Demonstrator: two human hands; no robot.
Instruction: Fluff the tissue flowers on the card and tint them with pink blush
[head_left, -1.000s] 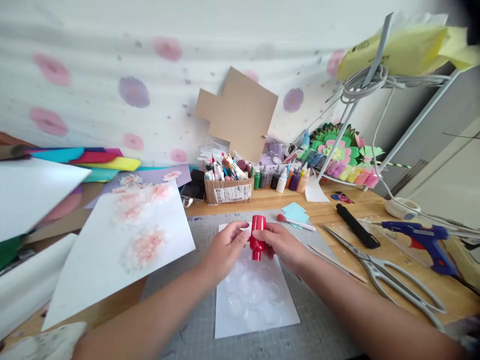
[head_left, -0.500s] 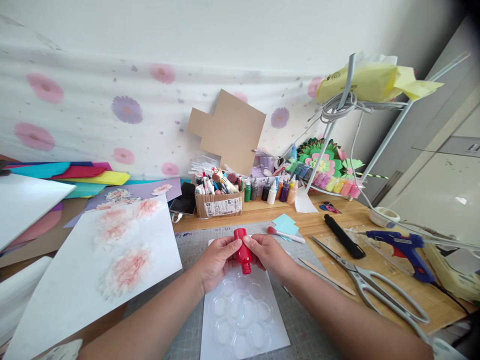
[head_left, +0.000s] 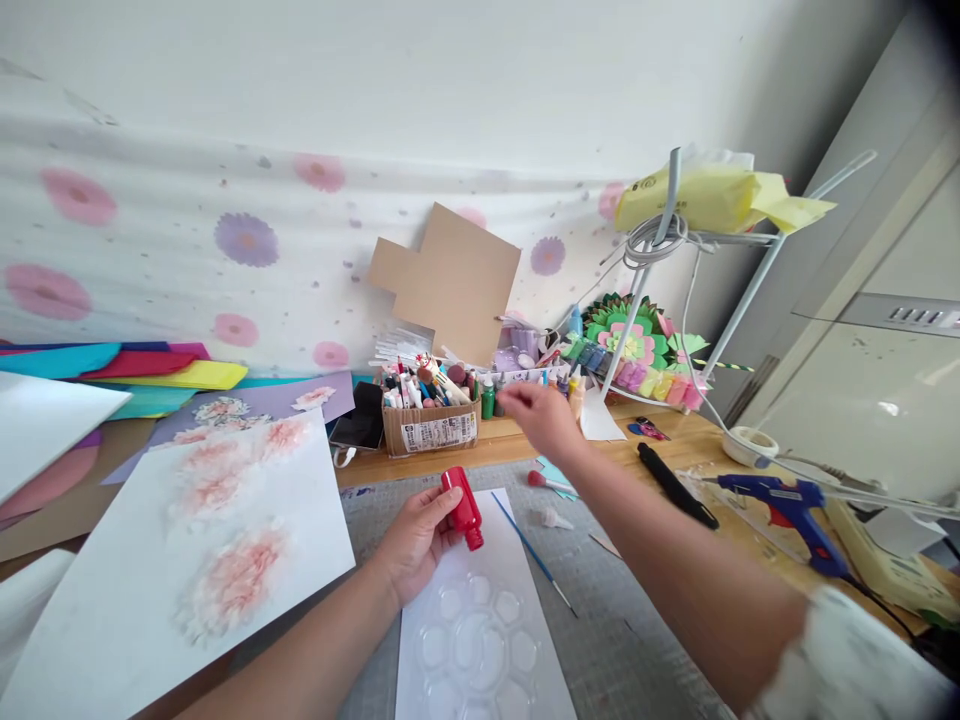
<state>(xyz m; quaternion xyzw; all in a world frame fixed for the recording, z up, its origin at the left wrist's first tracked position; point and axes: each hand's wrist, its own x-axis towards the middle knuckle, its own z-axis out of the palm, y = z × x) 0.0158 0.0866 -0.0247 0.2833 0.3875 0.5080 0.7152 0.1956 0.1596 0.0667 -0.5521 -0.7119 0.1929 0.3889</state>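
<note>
My left hand (head_left: 420, 540) is wrapped round a red paint bottle (head_left: 463, 508). The bottle is tilted, its open neck pointing down above a clear plastic palette (head_left: 480, 645) with round wells, which lies on a white sheet (head_left: 491, 497). My right hand (head_left: 538, 412) is stretched forward over the back of the desk, beside a dark grey bottle (head_left: 499, 398) and a green bottle (head_left: 488, 398). Its fingers are bunched together; what is in them, if anything, cannot be made out. A blue paintbrush (head_left: 534, 552) and a whitish nozzle cap (head_left: 556, 519) lie right of the palette.
A cardboard box of pens (head_left: 439, 432) stands behind the grey cutting mat (head_left: 622, 640). White flower-printed paper (head_left: 300, 520) covers the left side. A blue glue gun (head_left: 784, 510), a black cutter (head_left: 675, 487) and a white wire rack (head_left: 637, 300) are on the right.
My right hand has let go of the red bottle and moved forward toward the row of bottles. My left hand keeps the bottle, slightly further left. The brush and nozzle cap have come into sight.
</note>
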